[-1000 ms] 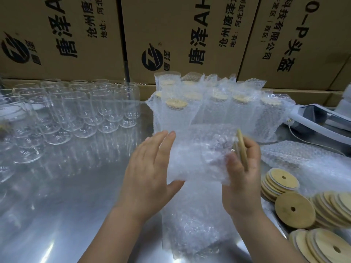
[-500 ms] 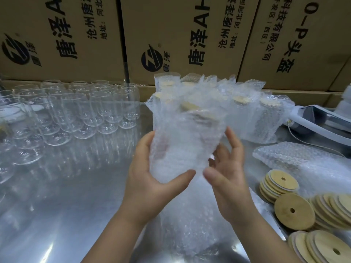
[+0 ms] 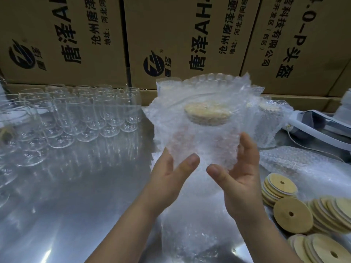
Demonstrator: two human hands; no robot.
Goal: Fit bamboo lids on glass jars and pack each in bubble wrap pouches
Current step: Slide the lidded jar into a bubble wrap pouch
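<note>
Left hand [image 3: 171, 173] and right hand [image 3: 239, 173] each clamp their grip on one pouched jar [image 3: 201, 133]; a few wrapped jars [image 3: 266, 118] stand behind it, while many bare jars [image 3: 85, 114] and lids [image 3: 292, 215] are not yet packed.

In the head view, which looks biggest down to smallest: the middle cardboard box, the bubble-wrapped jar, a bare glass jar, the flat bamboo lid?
1. middle cardboard box
2. bubble-wrapped jar, enlarged by nearness to the camera
3. bare glass jar and flat bamboo lid look about alike; I won't rank them.
</note>
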